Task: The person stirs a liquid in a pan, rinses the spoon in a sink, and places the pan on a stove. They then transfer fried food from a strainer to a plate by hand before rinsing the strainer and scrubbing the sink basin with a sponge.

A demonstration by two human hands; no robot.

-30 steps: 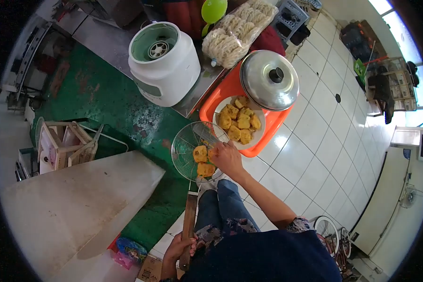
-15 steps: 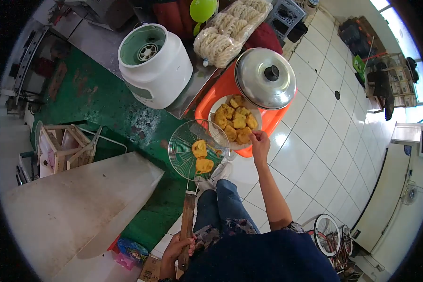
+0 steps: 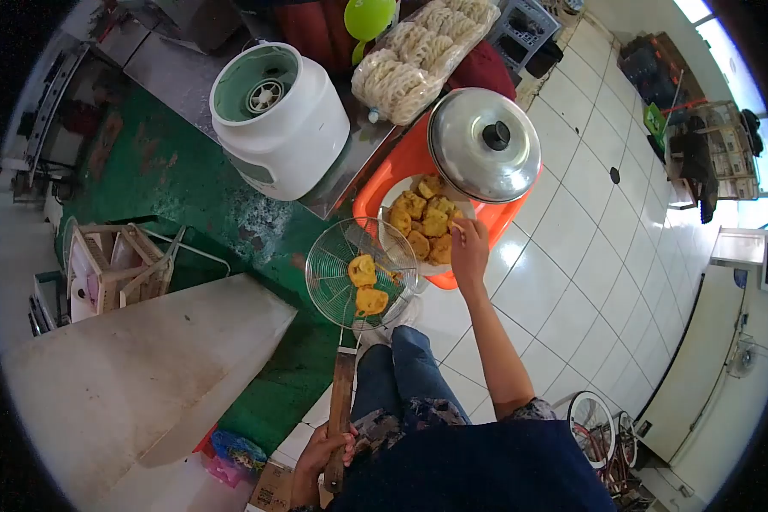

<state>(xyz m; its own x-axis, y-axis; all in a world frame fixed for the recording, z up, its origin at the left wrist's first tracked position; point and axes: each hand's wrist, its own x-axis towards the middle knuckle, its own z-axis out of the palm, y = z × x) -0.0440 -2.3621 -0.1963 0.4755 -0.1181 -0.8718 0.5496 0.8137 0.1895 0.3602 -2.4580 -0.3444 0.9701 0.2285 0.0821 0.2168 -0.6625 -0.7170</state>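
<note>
**Fried pieces in wire skimmer and on plate; right hand at plate**

Left hand [image 3: 326, 450], bottom of frame, left of centre: fingers wrapped around the wooden handle [image 3: 341, 392] of a wire skimmer [image 3: 328, 286]. Skimmer basket sits near frame centre, two golden fried pieces [image 3: 367, 286] in it, one above the other in view. Its right edge overlaps the lower left of the plate in view; contact cannot be told.

Right hand [image 3: 469, 250]: over the right side of a pale plate [image 3: 467, 207], just right of frame centre. Thumb and fingers drawn close by the fried food; whether they are clamped on a piece cannot be told.

Plate bears a heap of fried pieces [image 3: 433, 220] and lies in an orange tray [image 3: 369, 192]. Metal lid [image 3: 469, 136], black knob on top, is at the tray's upper end. Upper left of the tray: white appliance [image 3: 303, 141] with round open top. Clear bag of pale coiled food [image 3: 414, 68]: top centre, above tray.
</note>
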